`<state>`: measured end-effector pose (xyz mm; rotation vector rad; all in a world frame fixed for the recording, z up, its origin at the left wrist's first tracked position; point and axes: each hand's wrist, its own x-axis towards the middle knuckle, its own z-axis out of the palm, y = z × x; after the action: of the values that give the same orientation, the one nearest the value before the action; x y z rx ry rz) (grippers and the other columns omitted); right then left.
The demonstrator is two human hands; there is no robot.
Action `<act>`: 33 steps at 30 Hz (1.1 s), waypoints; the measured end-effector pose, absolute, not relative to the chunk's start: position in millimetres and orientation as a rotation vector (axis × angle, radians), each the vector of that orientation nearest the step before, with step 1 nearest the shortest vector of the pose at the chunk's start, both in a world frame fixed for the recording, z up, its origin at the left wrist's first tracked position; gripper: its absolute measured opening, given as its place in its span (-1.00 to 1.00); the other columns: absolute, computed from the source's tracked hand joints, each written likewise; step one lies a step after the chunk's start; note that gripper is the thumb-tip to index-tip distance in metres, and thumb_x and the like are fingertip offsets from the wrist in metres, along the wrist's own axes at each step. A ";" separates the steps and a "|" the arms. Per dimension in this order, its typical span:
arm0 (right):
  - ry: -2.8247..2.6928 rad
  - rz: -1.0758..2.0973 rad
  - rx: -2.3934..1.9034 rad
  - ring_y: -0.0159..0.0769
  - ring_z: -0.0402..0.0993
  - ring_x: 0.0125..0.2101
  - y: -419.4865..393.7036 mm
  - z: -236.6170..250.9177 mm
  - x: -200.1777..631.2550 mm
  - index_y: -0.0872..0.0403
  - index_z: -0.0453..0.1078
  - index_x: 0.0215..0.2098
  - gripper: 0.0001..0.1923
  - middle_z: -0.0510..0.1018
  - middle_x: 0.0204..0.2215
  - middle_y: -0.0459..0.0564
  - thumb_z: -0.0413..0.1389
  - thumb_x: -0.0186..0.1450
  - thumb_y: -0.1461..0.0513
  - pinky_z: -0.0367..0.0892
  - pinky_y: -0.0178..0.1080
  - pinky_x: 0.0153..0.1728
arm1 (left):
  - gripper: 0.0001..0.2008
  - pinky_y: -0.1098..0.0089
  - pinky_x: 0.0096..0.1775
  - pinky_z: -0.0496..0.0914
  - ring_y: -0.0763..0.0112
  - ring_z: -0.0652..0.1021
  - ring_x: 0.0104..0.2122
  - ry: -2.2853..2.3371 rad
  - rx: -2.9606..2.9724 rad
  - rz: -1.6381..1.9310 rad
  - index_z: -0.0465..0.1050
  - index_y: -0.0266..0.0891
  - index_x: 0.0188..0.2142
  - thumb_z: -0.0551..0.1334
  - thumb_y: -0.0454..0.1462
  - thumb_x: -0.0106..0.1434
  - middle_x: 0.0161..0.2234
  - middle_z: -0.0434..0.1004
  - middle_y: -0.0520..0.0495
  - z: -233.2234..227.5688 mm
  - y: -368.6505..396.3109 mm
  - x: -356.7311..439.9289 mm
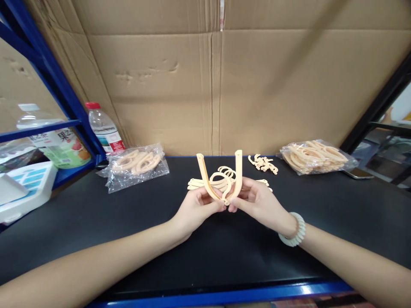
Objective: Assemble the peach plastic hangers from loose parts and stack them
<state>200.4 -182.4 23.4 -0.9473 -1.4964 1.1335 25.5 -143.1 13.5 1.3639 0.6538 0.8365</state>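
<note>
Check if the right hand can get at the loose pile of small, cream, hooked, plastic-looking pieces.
Probably yes, after letting go: the right hand is pinching cream, curved, plastic-looking strips in a U, but the small pieces lie uncovered just beyond it.

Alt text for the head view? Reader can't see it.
A person's left hand and right hand hold curved cream parts together in a U shape over a black tabletop. Loose cream parts lie just beyond, with a clear bag of parts at left, another at right, and a cardboard wall behind.
</note>
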 end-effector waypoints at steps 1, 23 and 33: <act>-1.487 1.131 -0.958 -0.39 0.49 -0.49 -182.0 24.0 200.8 0.11 0.34 -0.32 -0.85 0.51 -0.42 -0.08 0.19 0.13 0.33 0.48 -0.28 -0.40 | -0.85 0.35 -0.19 0.44 0.35 0.55 -0.31 0.654 1.353 0.832 0.53 -0.34 -0.36 0.38 -0.32 0.04 -0.32 0.58 -0.09 13.7 -142.4 25.5; -1.798 0.918 -1.154 -0.33 0.47 -0.45 -151.3 61.3 285.1 0.12 0.41 -0.39 -0.72 0.52 -0.50 -0.06 0.31 0.07 0.11 0.34 -0.31 -0.44 | -0.91 0.65 -0.26 0.48 0.55 0.58 -0.39 0.740 1.118 0.883 0.50 -0.35 -0.39 0.34 -0.48 0.09 -0.41 0.57 -0.05 50.1 -98.3 -5.5; -2.354 0.661 -1.302 -0.30 0.43 -0.40 -147.5 59.9 302.3 0.11 0.45 -0.43 -0.79 0.52 -0.46 -0.07 0.24 0.12 0.12 0.29 -0.23 -0.29 | -0.86 0.49 -0.23 0.45 0.44 0.58 -0.34 0.727 1.669 0.553 0.49 -0.28 -0.36 0.38 -0.34 0.05 -0.40 0.58 -0.02 65.3 -68.7 -35.5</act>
<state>302.3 -147.5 59.9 -1.3018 -2.3542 0.6614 -35.5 -68.7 65.3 1.6688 0.7272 0.5533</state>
